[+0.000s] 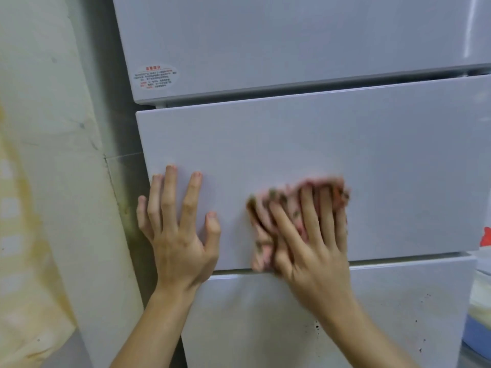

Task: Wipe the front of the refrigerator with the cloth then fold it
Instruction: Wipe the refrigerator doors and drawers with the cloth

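Pale, glossy panels fill most of the view: the white refrigerator [398,160] stands close up, and its middle drawer front [265,139] is the surface under both hands. Above that drawer front is the upper door [265,35], which carries an oval sticker [155,77] with red and dark print (too small to read) near its lower left corner. Below the drawer front, the lower drawer front [385,301] is dotted with dark specks. Left of the drawer front, a pale wall [39,181] shows yellowish stains and scuffs. Right of it, at the edge of view, sit a small red thing [487,236] and, lower down, a blue container [478,335].

On the drawer front's lower left part, the left hand [180,243] braces with fingers spread apart and fingertips touching the panel, holding nothing. Near the drawer front's lower middle, the right hand [310,251] lies with straight, splayed fingers pressing the cloth [289,193] flat against the panel. The cloth is pink with greenish marks, blurred, and it reaches down to the drawer front's bottom edge.
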The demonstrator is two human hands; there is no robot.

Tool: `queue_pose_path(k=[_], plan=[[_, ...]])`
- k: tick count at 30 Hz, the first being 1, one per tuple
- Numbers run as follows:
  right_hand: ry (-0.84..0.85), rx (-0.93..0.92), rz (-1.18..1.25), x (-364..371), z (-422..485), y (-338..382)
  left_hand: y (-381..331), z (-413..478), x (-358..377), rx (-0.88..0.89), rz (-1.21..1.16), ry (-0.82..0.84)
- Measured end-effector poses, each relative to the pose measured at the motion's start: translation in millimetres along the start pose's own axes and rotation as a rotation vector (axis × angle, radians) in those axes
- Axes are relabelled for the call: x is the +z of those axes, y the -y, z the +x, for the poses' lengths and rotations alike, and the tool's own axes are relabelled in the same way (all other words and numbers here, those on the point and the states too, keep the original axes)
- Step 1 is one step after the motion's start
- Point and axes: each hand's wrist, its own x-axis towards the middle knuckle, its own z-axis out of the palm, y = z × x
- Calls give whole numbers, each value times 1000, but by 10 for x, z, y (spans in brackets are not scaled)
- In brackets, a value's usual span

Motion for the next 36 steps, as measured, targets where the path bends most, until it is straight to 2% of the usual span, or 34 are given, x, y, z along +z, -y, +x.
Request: queue_pose_path(k=[4, 10, 13, 16, 18, 21, 26, 30, 33, 36], plan=[[83, 4, -51, -103, -547, -414, -58, -29, -11, -5, -26, 37], [-84, 300, -47, -233, 570, -590, -145, -12, 8, -42, -32, 38], [-139, 386, -48, -222, 1086, -483, -171, -6, 36, -48, -42, 30], [-161, 437, -72, -133, 1174, -245, -167, -1, 36, -46, -74, 15], [-178, 374, -58, -74, 1184, -46, -179, 2, 28, -55, -129, 1], [-181, 147, 45, 12, 1187, 275, -176, 7, 29, -71, -217, -37], [35, -174, 102, 138, 290, 500, -155, -8, 29, -74, -256, -59], [158, -225, 88, 45, -316, 220, -193, -33, 34, -53, -183, -21], [99, -109, 79, -99, -205, -162, -252, -81, 52, -41, -121, 9], [-66, 188, 16, -208, 366, -601, -347, -105, 85, -39, -109, 16]])
